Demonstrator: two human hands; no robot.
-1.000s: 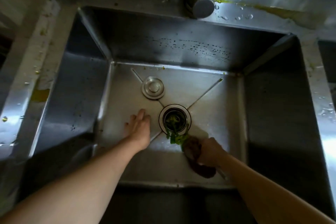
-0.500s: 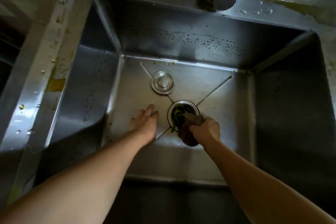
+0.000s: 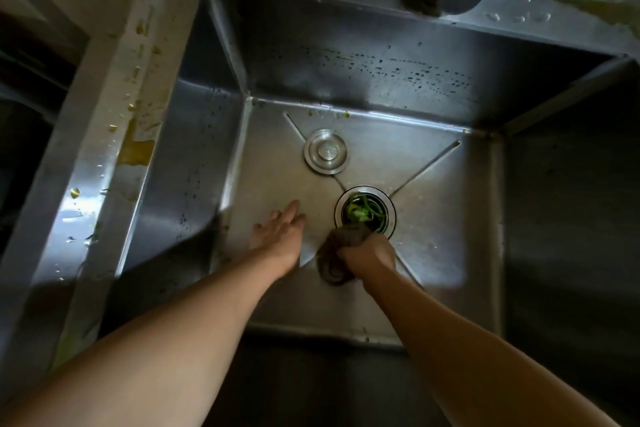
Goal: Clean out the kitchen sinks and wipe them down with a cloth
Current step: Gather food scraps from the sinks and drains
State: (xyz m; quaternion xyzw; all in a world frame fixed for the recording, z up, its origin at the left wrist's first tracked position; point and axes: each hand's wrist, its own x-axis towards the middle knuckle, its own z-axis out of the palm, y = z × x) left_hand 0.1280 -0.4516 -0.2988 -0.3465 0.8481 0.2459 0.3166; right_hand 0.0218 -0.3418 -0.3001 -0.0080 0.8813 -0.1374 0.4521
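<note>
Steel sink [image 3: 207,156], your left hand [image 3: 280,232] flat, fingers spread on its floor, your right hand [image 3: 369,250] fisted round brown cloth [image 3: 332,263] at the drain [image 3: 389,208] holding green scraps [image 3: 362,211]

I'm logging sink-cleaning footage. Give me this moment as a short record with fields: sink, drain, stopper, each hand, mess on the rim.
sink: stainless steel basin, wet droplets on its back wall
drain: round open drain, green vegetable scraps inside
stopper: round metal drain plug, lying out on the floor behind-left of the drain
left hand: left hand flat, open, on the sink floor
right hand: right hand gripping a dark brown cloth at the drain's near edge
rim: yellowish residue on the left ledge
</note>
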